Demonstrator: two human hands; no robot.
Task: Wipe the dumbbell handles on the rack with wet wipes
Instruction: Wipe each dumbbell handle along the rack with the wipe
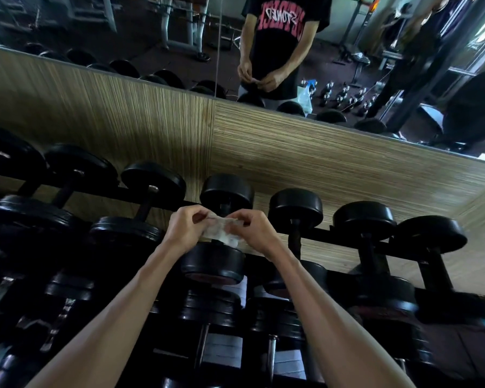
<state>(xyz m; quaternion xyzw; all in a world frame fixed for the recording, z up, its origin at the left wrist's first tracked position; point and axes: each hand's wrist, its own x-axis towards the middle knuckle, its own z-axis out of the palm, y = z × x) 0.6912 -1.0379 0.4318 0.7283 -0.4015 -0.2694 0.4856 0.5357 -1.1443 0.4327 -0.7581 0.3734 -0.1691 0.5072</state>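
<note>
A crumpled white wet wipe (221, 231) is stretched between both hands above the top row of the rack. My left hand (186, 226) pinches its left end and my right hand (251, 231) pinches its right end. Directly under the wipe lies a black dumbbell (213, 263) with its far head (226, 193) toward the wall; its handle is hidden behind my hands and the wipe. More black dumbbells (294, 208) lie side by side along the rack bar (345, 238), their handles dark and thin.
A wood-grain wall panel (291, 152) rises behind the rack, with a mirror (179, 37) above it showing a person and gym machines. Lower rack rows hold several more dumbbells (210, 306) with metal handles.
</note>
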